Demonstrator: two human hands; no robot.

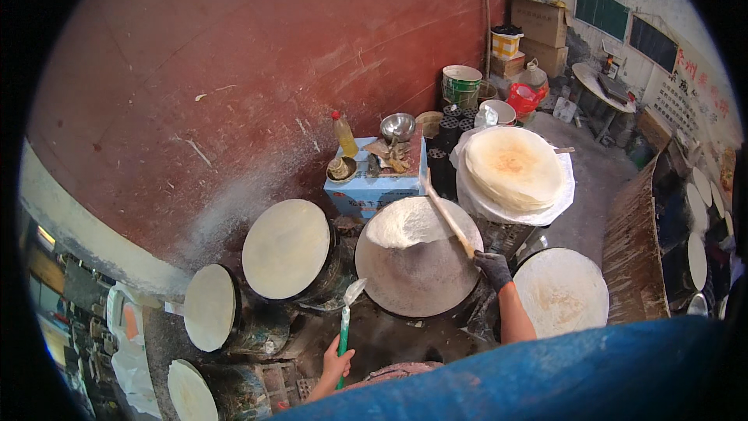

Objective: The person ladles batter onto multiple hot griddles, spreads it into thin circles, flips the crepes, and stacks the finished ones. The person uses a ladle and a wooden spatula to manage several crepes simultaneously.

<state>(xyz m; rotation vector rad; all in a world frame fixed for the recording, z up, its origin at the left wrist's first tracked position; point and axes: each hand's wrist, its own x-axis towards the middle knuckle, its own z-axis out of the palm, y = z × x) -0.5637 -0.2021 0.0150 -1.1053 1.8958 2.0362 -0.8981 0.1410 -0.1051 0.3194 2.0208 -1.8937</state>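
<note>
My left hand (pixel 336 362) is closed around the green handle of a scraper (pixel 345 335), whose pale, coated blade points up and away from me. In my right hand (pixel 493 269), which wears a dark glove, is the near end of a long wooden stick (pixel 449 218). The stick slants across the right side of a large round griddle (pixel 419 284) in front of me. White batter or flour covers the griddle's far part; its near part looks grey-brown. I cannot tell whether the stick touches the surface.
Left stand several round griddles (pixel 286 249) covered in pale sheets. Right of centre, a stack of thin flatbreads (pixel 514 164) lies on white plastic; another pale round (pixel 561 292) sits nearer. Behind, a blue box (pixel 374 193) carries a metal bowl (pixel 398 126) and a yellow bottle (pixel 344 134).
</note>
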